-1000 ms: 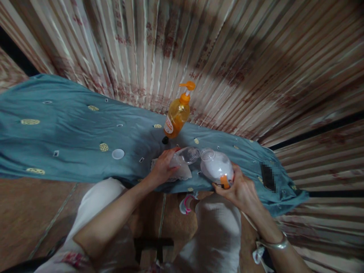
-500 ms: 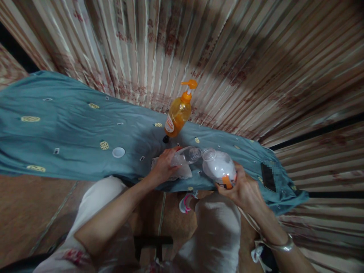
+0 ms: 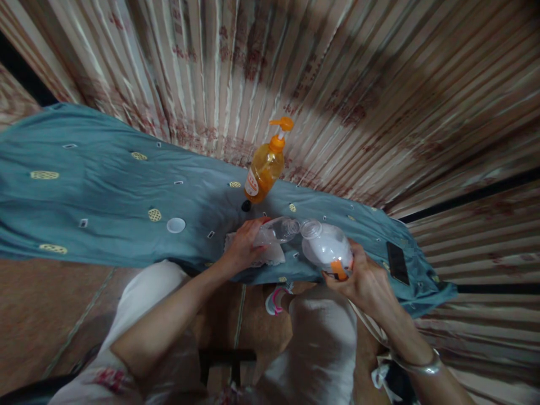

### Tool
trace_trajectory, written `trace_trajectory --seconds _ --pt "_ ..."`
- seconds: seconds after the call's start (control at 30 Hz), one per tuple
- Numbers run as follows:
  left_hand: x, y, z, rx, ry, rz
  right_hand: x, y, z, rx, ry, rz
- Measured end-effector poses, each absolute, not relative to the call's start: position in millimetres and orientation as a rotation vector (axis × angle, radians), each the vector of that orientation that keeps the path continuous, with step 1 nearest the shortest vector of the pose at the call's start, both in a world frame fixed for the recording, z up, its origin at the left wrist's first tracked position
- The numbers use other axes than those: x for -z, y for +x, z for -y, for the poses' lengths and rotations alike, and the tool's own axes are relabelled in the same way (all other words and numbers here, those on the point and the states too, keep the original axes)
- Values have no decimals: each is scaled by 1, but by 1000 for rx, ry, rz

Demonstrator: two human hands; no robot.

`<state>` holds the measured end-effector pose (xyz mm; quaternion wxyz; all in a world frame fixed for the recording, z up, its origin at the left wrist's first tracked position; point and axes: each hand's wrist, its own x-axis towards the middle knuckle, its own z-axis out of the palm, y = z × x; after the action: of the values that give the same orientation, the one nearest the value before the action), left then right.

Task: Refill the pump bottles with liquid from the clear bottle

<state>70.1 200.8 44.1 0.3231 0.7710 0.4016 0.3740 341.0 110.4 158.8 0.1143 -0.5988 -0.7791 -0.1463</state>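
My left hand [image 3: 246, 246] grips a small clear plastic bottle [image 3: 279, 230], tipped on its side with its open mouth pointing right. My right hand [image 3: 368, 284] holds a larger white bottle with an orange label [image 3: 328, 250], tilted so its open mouth sits next to the clear bottle's mouth. Both bottles hover just above a white cloth [image 3: 270, 256] lying on the teal tablecloth [image 3: 105, 191]. An orange pump bottle [image 3: 265, 167] stands upright behind them, near the curtain.
A white round cap [image 3: 176, 225] and a small dark cap [image 3: 245, 206] lie on the teal cloth. A dark phone [image 3: 397, 262] rests at the cloth's right end. A striped curtain [image 3: 320, 73] hangs behind. My knees in white trousers [image 3: 324, 343] are below the table edge.
The white bottle has shifted slightly right and down with my right hand, its mouth staying beside the clear bottle's mouth. My left hand has hardly moved.
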Motion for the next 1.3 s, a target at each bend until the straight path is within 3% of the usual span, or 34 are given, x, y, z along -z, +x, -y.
trace_trajectory --seconds 1.3 --pt "-46 71 -200 -1003 2035 -1033 -171 348 -110 488 -1718 2375"
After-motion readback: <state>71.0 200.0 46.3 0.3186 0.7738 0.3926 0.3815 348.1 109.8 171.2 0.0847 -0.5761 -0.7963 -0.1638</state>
